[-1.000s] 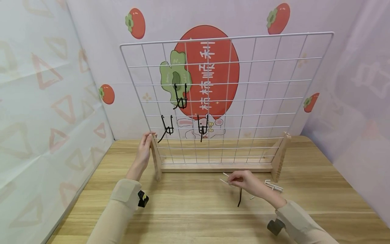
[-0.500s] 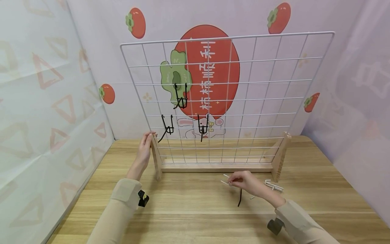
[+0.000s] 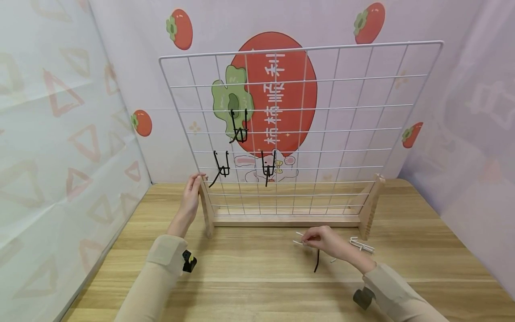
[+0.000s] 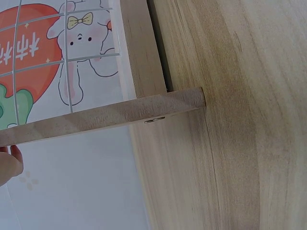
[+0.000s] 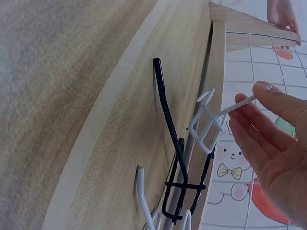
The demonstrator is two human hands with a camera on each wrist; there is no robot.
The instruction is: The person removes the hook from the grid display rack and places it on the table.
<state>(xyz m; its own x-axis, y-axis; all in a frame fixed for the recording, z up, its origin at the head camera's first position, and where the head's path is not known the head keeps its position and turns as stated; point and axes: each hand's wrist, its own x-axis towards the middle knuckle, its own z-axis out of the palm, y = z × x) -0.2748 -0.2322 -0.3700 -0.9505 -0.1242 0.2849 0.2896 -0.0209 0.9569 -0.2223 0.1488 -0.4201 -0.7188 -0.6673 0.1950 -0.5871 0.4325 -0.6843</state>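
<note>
My right hand (image 3: 327, 241) pinches a white wire hook (image 5: 236, 106) by its straight prong, low in front of the grid stand. Its square wire end points away from the fingers. Beneath that hand lies a black wire hook (image 5: 165, 108) on the table. At the stand's left side, my left hand (image 3: 189, 200) grips the top of the wooden upright (image 3: 205, 205). Only a fingertip and thumb show in the left wrist view. On the white wire grid (image 3: 301, 49) hang three black hooks: an upper one (image 3: 240, 134), a lower left one (image 3: 223, 171) and a lower right one (image 3: 268, 170).
More white hooks (image 3: 364, 246) lie on the wooden table (image 3: 249, 286) near the right upright (image 3: 371, 208), partly behind my right forearm. A wooden crossbar (image 3: 285, 221) joins the uprights. A printed backdrop (image 3: 330, 22) stands behind, and a pale wall (image 3: 48, 156) rises on the left.
Hardly anything differs. The white hook's tips have shifted slightly to the right in my right hand; my left hand stays on the upright.
</note>
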